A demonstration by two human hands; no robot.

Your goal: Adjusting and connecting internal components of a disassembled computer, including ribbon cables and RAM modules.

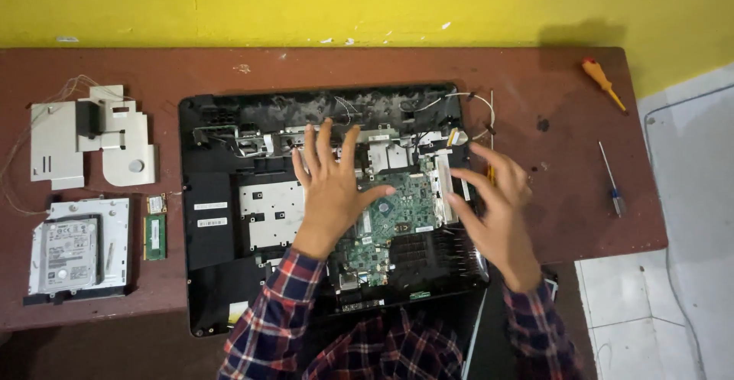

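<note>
- green motherboard (397, 210) sits in the open black computer chassis (210, 273), centre of the brown table (566, 219).
- left hand (330, 189): fingers spread, flat, at the board's 9 o'clock edge; grips nothing.
- right hand (501, 204): fingers loosely spread at the board's 3 o'clock edge, by the metal bracket (443, 189); grip unclear.
- judgement: lift evenly by both edges, mind the loose wires (478, 105) at 12 o'clock.
- hard drive (69, 254), ram stick (155, 236) far at 9 o'clock; orange screwdriver (604, 83) at 2 o'clock.

You see a matt, scuffed brown table (581, 196), dull metal plates (57, 147) far left, probably plastic black casing (210, 273).
</note>
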